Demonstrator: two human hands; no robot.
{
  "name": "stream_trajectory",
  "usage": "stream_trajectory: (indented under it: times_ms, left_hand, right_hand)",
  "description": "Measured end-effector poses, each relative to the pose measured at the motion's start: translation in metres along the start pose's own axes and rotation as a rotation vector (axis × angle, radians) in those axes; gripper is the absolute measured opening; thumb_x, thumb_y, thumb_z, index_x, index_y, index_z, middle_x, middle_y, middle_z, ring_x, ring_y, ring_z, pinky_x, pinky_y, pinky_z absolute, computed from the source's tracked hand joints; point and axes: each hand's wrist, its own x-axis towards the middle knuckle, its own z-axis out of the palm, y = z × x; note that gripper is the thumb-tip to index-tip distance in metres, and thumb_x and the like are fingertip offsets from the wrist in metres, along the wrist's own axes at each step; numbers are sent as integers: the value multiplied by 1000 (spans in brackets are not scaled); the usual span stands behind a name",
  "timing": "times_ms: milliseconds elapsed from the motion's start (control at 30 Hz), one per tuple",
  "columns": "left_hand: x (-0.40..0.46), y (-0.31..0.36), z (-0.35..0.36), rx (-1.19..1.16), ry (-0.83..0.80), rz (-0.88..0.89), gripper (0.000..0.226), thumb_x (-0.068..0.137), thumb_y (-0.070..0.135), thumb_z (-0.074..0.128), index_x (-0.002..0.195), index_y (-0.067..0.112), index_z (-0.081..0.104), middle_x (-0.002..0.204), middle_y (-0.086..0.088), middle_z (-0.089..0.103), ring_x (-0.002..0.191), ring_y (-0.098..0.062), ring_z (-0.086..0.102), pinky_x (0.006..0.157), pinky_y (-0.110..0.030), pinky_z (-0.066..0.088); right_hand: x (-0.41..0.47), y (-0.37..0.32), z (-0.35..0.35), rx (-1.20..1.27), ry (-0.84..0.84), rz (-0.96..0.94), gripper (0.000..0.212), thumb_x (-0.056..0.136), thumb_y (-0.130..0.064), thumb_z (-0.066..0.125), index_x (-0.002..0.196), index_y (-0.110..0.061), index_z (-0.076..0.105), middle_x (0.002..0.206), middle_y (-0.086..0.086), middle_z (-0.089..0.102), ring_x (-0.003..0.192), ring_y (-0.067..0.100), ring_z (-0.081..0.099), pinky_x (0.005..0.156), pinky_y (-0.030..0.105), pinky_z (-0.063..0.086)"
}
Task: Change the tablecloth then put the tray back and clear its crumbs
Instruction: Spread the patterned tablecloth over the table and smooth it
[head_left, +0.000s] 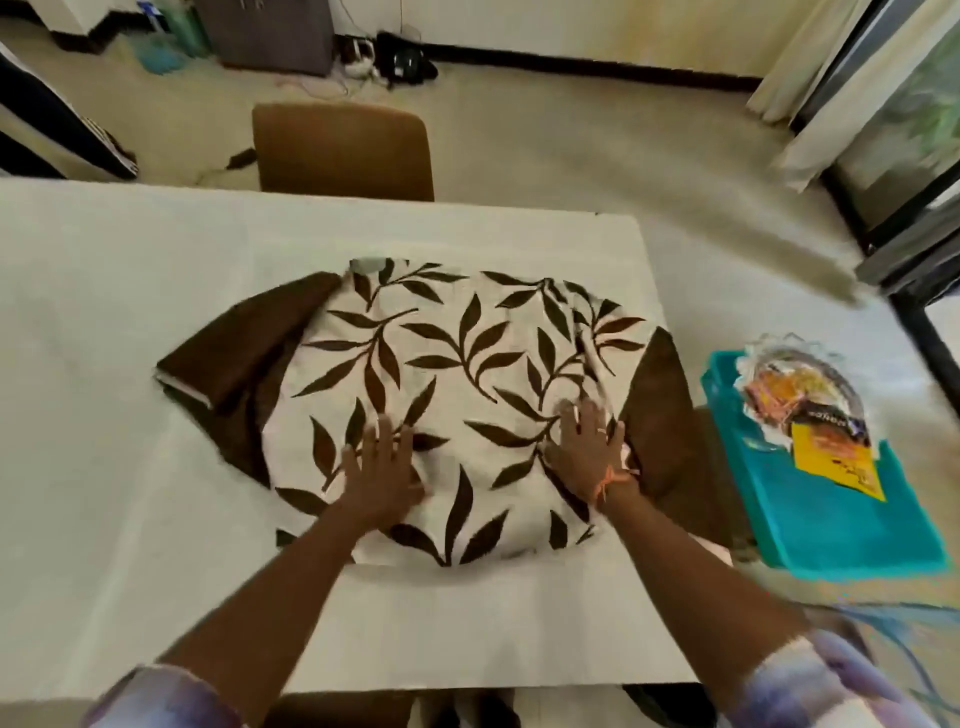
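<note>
A folded tablecloth (457, 374), cream with brown leaf print and plain brown edges, lies in the middle of a table covered in plain white cloth (130, 312). My left hand (382, 473) rests flat on its near left part, fingers spread. On its near right part my right hand (592, 447) also lies flat, with an orange thread at the wrist. Neither hand grips the fabric. A turquoise tray (852, 525) sits off the table's right side, carrying a clear scalloped glass dish (795, 384) of wrapped items and a yellow packet (836, 462).
A brown chair (343, 150) stands at the table's far edge. Another brown seat (670, 415) shows under the cloth's right end, beside the tray. Cables and a dark device (400, 62) lie by the far wall. Curtains and a glass door (883, 104) are at the right.
</note>
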Motion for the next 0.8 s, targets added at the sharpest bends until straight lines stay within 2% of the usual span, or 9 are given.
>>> stream_trajectory:
  times_ms: [67,133,200,333,433,500,567,700,800]
  left_hand:
    - [-12,-2,26,59,62,43,95,83,75,26,155,14,11,161,-21,4,147,-42,10,111,-65,15]
    - [-14,-13,35,118,145,85,92,84,76,28,152,15,23,159,-20,18,145,-42,22,109,-64,21]
    - [-17,-19,34,179,178,100,91,84,76,33,152,16,26,158,-19,21,144,-41,24,110,-61,21]
    - [-45,-4,31,142,253,92,79,81,62,60,140,12,46,145,-21,45,132,-43,44,104,-57,36]
    - [-79,16,42,68,362,367,58,82,56,60,125,17,56,124,-9,61,111,-28,60,91,-42,50]
    - [-98,28,55,145,319,603,63,78,67,56,120,21,55,117,-2,63,101,-20,62,82,-35,54]
    - [-105,34,68,251,253,686,70,72,72,61,119,20,56,114,-2,63,97,-20,63,77,-34,56]
    - [-98,33,72,300,264,619,52,68,33,85,111,13,63,105,-7,66,91,-24,65,72,-35,57]
    - [-92,34,64,160,289,534,34,62,7,85,92,14,70,86,-5,67,75,-21,64,62,-31,55]
  right_hand:
    - [-6,-5,19,-24,12,-6,74,87,-56,26,141,-9,45,146,25,40,134,45,38,103,69,29]
    - [-11,-1,29,-116,112,-52,74,88,-60,31,144,-12,39,151,24,32,139,44,29,108,67,22]
    - [-19,3,39,-139,165,-98,79,87,-67,33,147,-15,32,154,22,25,143,41,22,111,63,18]
    - [-34,2,42,-102,182,-132,83,81,-73,35,143,-17,37,152,15,34,140,34,31,109,58,30]
    - [-37,6,46,-58,158,-195,82,78,-72,40,142,-20,39,153,15,32,141,35,29,109,58,30]
    - [-36,9,45,-4,106,-222,82,78,-70,50,145,-24,36,155,15,27,144,34,22,113,57,24]
    - [-37,13,40,80,111,-243,82,76,-66,58,143,-24,38,155,14,28,144,32,23,114,54,26]
    - [-58,15,36,103,373,-430,73,71,-68,64,123,-18,58,135,13,50,129,29,43,103,47,41]
    - [-92,14,48,-18,392,-555,81,65,-79,60,123,-22,57,129,7,51,122,24,45,101,43,40]
